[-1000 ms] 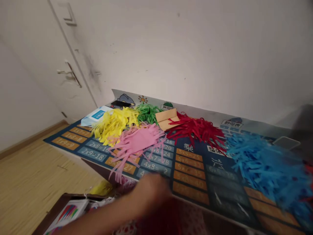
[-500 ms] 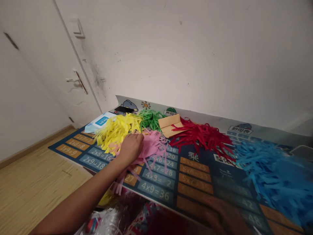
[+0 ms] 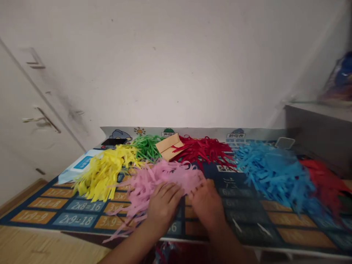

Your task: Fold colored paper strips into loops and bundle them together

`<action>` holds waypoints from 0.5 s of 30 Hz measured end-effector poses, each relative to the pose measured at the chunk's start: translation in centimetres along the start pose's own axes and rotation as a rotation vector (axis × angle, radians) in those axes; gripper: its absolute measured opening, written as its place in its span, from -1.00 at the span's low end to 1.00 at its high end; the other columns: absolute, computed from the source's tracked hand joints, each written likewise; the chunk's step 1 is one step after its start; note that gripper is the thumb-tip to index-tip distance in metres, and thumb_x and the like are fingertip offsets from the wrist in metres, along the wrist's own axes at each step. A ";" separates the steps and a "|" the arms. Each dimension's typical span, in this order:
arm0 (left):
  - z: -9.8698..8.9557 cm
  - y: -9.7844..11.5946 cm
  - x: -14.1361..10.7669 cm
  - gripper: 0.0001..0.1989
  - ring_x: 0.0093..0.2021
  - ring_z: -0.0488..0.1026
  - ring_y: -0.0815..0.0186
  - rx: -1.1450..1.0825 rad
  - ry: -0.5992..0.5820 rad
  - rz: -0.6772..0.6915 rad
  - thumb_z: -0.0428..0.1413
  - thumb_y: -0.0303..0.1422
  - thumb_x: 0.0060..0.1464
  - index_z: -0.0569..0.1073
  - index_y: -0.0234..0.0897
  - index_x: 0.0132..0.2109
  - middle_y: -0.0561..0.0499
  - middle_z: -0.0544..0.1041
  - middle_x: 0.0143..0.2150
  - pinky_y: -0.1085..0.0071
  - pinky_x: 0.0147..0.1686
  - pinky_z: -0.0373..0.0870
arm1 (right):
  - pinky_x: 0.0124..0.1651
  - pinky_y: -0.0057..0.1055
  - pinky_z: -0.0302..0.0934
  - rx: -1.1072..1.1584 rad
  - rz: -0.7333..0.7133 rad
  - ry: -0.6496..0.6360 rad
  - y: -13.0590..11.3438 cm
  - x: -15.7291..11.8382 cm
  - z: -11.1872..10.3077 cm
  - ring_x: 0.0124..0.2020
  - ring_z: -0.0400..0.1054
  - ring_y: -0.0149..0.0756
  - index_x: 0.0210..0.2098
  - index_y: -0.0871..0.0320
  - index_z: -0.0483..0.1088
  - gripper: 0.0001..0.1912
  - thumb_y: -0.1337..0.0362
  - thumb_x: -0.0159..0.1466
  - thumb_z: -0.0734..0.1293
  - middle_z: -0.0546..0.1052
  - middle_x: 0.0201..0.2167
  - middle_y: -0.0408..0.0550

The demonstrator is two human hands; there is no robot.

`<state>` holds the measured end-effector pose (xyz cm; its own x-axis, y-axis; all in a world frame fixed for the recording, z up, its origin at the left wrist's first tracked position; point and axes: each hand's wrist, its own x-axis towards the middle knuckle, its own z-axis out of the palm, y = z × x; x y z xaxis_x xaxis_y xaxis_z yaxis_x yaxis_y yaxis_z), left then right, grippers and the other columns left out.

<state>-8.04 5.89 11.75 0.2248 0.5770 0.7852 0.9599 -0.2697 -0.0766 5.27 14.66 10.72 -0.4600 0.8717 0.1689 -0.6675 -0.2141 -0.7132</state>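
A sheet of pink fringed paper (image 3: 170,172) lies across the front middle of the table, its cut strips spreading to the left. My left hand (image 3: 165,201) is on its near edge, fingers bent over the paper. At the sheet's right end, my right hand (image 3: 207,201) is closed on the edge, somewhat blurred. Yellow fringed paper (image 3: 110,167) lies to the left of the pink. Behind are green fringed paper (image 3: 148,147), a tan paper piece (image 3: 168,146) and red fringed paper (image 3: 207,149). Blue fringed paper (image 3: 277,172) is to the right.
A printed multiplication-table mat (image 3: 82,207) covers the table. A white-and-blue packet (image 3: 79,165) and a black flat object (image 3: 114,142) sit at the left. More red strips (image 3: 324,179) lie far right, near a grey box-like block (image 3: 316,128). A wall rises behind; a door (image 3: 35,128) stands left.
My view has turned right. My right hand has come up from the lower right to the pink paper, which now lies farther right and more spread out. My left hand stays on it.
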 end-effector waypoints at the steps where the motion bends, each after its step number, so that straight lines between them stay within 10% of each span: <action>1: 0.4 0.1 0.1 -0.70 -0.06 0.50 0.25 -0.007 -0.004 0.014 -0.10 -0.51 0.26 0.48 -0.25 -0.03 -0.03 0.62 -0.10 0.23 0.04 0.26 | 0.11 -0.04 0.26 0.007 -0.024 0.018 -1.1 0.4 -0.8 0.10 0.34 -0.17 0.06 -0.08 0.34 -0.59 -0.07 0.29 0.27 0.45 0.07 -0.10; 10: 5.8 4.5 -1.9 -0.77 -0.06 0.51 0.25 -0.200 -0.225 -0.028 0.01 -0.51 0.20 0.52 -0.19 -0.11 -0.04 0.62 -0.11 0.26 0.07 0.36 | 0.07 -0.08 0.24 -1.193 -0.589 0.603 -10.7 -3.7 -9.5 0.06 0.33 -0.03 0.09 0.23 0.32 -0.55 0.09 0.32 0.22 0.46 0.00 0.16; 15: 6.4 5.2 -1.9 -0.80 -0.02 0.49 0.23 -0.243 -0.363 -0.011 0.06 -0.48 0.20 0.49 -0.21 -0.06 -0.03 0.60 -0.09 0.24 0.11 0.32 | 0.27 0.09 -0.14 -1.875 -0.764 -0.228 -6.0 -5.5 -8.6 0.15 0.26 -0.02 0.09 0.16 0.33 -0.62 0.23 0.29 0.28 0.46 0.07 0.13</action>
<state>-2.39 8.30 5.96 0.3009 0.8026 0.5151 0.9048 -0.4109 0.1116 16.85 14.90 8.26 -0.5855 0.4535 0.6720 0.5111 0.8499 -0.1282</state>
